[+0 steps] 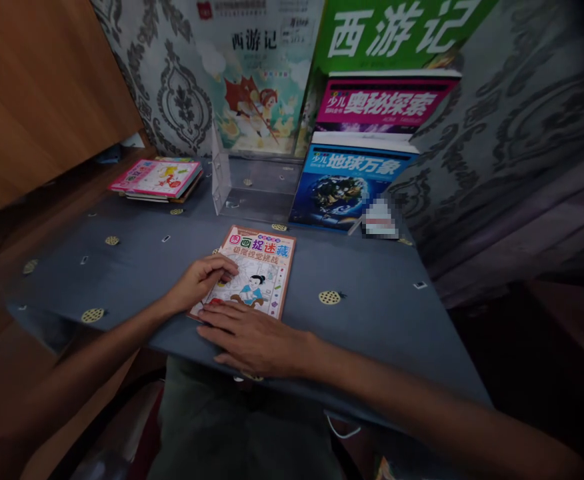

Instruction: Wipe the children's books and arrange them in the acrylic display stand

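Note:
A closed picture book (267,267) with an orange-brown border and a cartoon figure in blue on its cover lies flat near the table's front edge. My left hand (199,283) rests over the book's left edge, its fingers loosely bent on the cover and gripping nothing. Across the lower part of the cover lies my right hand (257,337), palm down with the fingers stretched out toward the left. Both hands touch the book, and its lower left corner is partly covered.
A stack of books (159,179) with a pink-edged one on top sits at the back left. Clear plastic stands (259,200) are behind the book. Blue (342,187), magenta (387,103) and green (397,37) books stand at the back right. A grey pineapple-print cloth (372,327) covers the table.

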Tool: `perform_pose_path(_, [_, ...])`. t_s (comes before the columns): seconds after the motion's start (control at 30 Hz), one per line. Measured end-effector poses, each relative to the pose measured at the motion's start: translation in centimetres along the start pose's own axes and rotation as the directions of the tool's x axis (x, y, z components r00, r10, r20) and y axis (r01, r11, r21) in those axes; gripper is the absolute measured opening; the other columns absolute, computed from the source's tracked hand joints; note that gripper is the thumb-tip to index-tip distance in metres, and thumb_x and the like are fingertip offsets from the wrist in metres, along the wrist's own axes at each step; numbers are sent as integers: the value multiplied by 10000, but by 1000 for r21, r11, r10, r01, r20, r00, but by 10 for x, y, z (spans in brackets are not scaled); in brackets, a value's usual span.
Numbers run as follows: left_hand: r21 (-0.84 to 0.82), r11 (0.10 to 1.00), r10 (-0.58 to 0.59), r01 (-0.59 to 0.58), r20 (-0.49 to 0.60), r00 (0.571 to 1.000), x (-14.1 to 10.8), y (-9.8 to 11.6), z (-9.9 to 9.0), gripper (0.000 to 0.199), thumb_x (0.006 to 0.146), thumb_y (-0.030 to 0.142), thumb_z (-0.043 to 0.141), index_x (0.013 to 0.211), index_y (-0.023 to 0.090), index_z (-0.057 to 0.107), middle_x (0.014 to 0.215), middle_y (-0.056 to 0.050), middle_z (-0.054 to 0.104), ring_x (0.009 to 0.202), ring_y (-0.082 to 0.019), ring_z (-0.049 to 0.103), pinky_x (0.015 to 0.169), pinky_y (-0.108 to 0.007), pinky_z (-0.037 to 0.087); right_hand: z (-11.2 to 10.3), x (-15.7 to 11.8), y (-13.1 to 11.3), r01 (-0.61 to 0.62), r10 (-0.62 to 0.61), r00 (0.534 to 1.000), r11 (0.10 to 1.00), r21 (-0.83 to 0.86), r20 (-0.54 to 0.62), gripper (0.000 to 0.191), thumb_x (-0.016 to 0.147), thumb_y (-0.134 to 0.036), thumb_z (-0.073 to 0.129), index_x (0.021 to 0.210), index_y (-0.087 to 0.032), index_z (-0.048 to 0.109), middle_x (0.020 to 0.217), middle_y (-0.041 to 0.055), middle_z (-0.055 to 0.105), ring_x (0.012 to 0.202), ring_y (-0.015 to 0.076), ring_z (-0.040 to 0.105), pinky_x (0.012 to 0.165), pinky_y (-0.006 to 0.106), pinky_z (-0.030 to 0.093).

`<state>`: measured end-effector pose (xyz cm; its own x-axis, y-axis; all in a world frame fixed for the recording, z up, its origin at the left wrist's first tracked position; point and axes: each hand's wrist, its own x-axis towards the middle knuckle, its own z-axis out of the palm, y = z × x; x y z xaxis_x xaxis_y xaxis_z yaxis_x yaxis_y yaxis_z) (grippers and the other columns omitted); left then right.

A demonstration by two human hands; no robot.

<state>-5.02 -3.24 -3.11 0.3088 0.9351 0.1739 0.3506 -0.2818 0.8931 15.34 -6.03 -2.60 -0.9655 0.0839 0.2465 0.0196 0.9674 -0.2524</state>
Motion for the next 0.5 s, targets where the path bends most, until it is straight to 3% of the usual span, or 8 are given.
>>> perform_pose_path(0.1, [98,994,53,-54,14,998,-1,2,-1,269,944,198,447,959,155,712,1055,-91,690,932,-147,671,796,-270,569,-3,-20,4,-62,68,997,991,118,-47,468,1019,-385,480,1382,-92,513,1518,162,470,1448,238,365,1201,425,328])
perform_pose_path(0.2, [254,957,141,-141,19,990,-1,4,1,272,961,189,435,992,167,704,1047,-87,700,955,-157,675,834,-295,569,-6,-44,24,-228,258,957,952,204,-134,448,1042,-397,414,1415,-164,497,1514,129,480,1435,205,387,1179,431,367])
perform_pose_path(0.3, [429,874,240,-229,29,970,-2,8,10,266,990,227,441,1083,171,684,1081,-90,706,1017,-172,671,922,-323,551,-10,-64,66,-471,520,814,851,233,-257,410,1030,-337,428,1414,-215,505,1486,117,507,1396,230,440,1149,490,394])
perform_pose_path(0.4, [611,736,294,-292,100,951,-5,12,21,328,1015,338,434,1183,166,657,1166,-110,701,1079,-198,661,975,-352,537,-15,-76,108,-612,640,668,763,208,-380,355,982,-242,471,1309,-187,597,1358,144,609,1315,281,514,1109,542,405])
perform_pose_path(0.5, [769,569,250,-289,173,953,-7,15,21,407,1012,429,423,1222,166,652,1249,-130,684,1123,-239,655,983,-400,537,-20,-79,127,-649,655,608,735,194,-448,294,926,-204,522,1175,-154,669,1218,160,681,1181,299,590,1024,512,457])
